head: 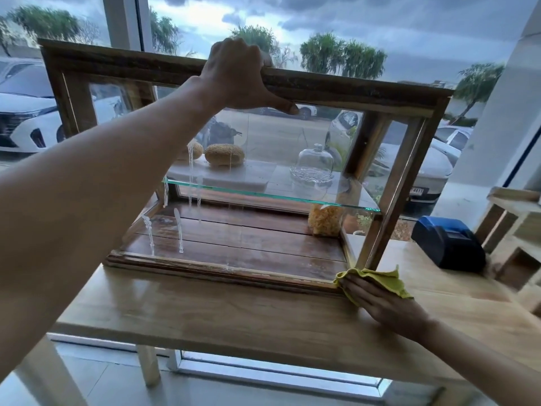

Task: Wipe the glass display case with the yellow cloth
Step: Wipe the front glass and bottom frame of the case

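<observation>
A wood-framed glass display case (123,61) stands on a light wooden table. Foamy white streaks run down the left part of its front pane (263,230). My left hand (238,76) grips the top front rail of the case, thumb under the rail. My right hand (383,303) presses the yellow cloth (386,281) flat against the case's lower right front corner, at the base moulding and the tabletop.
Inside, a glass shelf (263,193) holds two round buns (224,153) on a white board and a glass dome (315,165); a yellow bag sits below. A blue and black device (448,241) and a wooden rack (518,230) stand to the right. A window with parked cars lies behind.
</observation>
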The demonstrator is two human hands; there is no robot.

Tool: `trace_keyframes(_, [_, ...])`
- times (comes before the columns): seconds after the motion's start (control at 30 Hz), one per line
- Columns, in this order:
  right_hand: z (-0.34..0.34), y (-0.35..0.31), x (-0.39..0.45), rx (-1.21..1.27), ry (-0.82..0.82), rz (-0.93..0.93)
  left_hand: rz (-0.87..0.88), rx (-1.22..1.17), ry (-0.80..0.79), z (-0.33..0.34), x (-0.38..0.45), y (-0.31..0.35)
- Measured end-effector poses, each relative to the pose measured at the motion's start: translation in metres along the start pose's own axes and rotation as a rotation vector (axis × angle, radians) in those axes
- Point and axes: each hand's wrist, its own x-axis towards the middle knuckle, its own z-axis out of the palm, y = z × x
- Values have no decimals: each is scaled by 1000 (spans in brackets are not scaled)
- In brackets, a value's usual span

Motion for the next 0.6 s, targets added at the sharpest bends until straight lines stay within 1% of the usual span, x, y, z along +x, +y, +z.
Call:
trace_keyframes(0.13, [-4, -17, -3, 4, -9, 125, -9, 11, -46, -4, 0, 3])
trace_keyframes(0.2, [-15, -27, 3, 43, -76, 182, -3, 11, -82, -6, 3, 6])
trace_keyframes(0.27, [-31, -28, 15, 144, -145, 312, 6, 16, -118, -6, 6, 9])
trace_keyframes(0.3, [-40, -23, 23, 197, -142, 396, 9, 14, -134, -6, 8, 11])
trace_keyframes(0.37, [-61, -3, 42, 272, -40, 546, 15, -8, -161, -6, 9, 13])
trace_keyframes(0.5, [-87, 62, 88, 276, 317, 733, 30, -22, -162, -7, 9, 13])
trace_keyframes(0.53, [-89, 76, 98, 270, 371, 787, 30, -22, -150, -7, 9, 13])
trace_keyframes(0.6, [-85, 93, 112, 270, 396, 891, 32, -25, -131, -7, 8, 13])
